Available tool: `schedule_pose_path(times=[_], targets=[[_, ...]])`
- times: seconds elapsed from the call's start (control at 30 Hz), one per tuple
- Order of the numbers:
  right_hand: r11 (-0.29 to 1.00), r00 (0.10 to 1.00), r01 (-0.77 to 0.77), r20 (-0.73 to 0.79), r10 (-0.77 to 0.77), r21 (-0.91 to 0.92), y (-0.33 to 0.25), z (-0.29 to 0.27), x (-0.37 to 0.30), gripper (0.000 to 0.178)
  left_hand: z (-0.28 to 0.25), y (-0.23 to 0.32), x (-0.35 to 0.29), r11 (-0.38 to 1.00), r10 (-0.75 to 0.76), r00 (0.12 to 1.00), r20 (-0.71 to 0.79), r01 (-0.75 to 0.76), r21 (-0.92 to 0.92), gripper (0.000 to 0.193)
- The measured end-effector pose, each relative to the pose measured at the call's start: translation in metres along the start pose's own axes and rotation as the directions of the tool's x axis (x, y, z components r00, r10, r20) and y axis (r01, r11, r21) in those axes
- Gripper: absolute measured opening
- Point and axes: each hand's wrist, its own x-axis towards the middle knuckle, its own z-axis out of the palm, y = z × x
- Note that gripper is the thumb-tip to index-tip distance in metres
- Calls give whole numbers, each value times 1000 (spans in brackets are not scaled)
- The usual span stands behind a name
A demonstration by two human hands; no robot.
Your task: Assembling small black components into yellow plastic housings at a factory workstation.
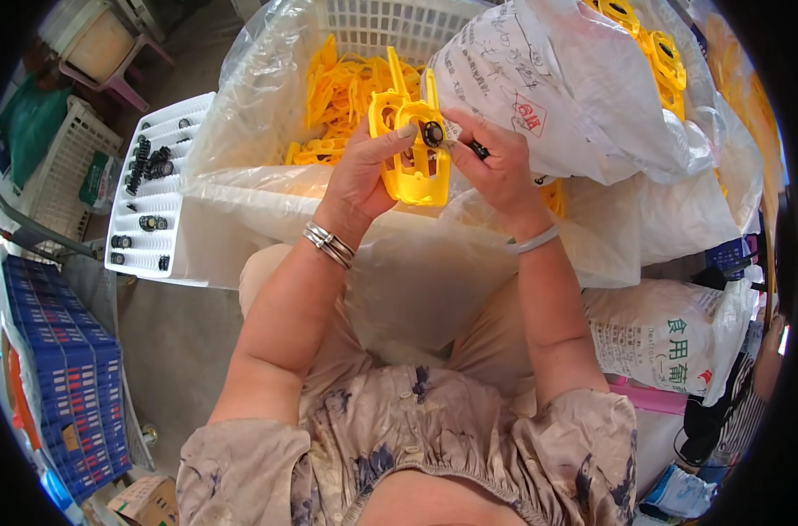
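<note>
My left hand [366,171] grips a yellow plastic frame [416,186] with two long prongs pointing away from me, its thumb lying over the front. A round black part [432,133] sits on the frame's upper right, beside that thumb. My right hand [504,171] is closed next to the round part, its fingertips at the frame's edge. Between its fingers shows a small black piece [480,150]; the rest of it is hidden, so its kind cannot be told. Behind the hands, a plastic-lined white basket [373,19] holds many loose yellow plastic parts [351,92].
A white slotted tray [167,203] with rows of black round parts stands left of the basket. Full white sacks [561,83] crowd the right, with another printed sack [662,337] lower down. Blue stacked crates [70,377] stand at far left; a cardboard box [145,500] sits below.
</note>
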Motion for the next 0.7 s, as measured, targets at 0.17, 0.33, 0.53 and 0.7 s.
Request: schedule_pose_path(times=[0.17, 0.33, 0.53, 0.7], targets=[[998, 981, 55, 186, -55, 5, 9, -7, 4, 33, -4, -2, 2, 989, -114, 992, 52, 109, 98, 36], [992, 976, 46, 215, -20, -117, 6, -6, 2, 29, -5, -1, 1, 986, -138, 989, 55, 132, 99, 36], [976, 986, 125, 130, -103, -177, 7, 4, 0, 37, -2, -6, 1, 995, -61, 997, 46, 56, 88, 36], [976, 983, 174, 79, -165, -133, 14, 4, 1, 36, -3, -6, 3, 998, -51, 999, 13, 50, 32, 38]])
